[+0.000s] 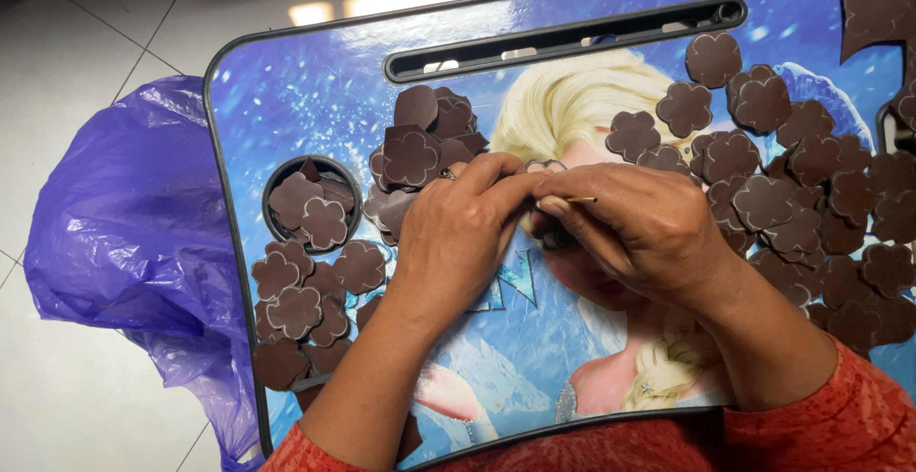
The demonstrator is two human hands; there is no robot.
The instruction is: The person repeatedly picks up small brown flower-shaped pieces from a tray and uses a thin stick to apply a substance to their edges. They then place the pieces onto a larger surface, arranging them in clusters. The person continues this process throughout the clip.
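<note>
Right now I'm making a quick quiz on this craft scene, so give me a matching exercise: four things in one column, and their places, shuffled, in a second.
Things
1. purple plastic bag
2. long slot
3. round cup recess
4. thin stick

Places
A. pinched in the right hand, close to the left hand
B. along the far edge of the lap tray
C. on the floor, left of the tray
D. near the tray's left edge, holding brown flower cutouts

Pairs: 1-C, 2-B, 3-D, 4-A
</note>
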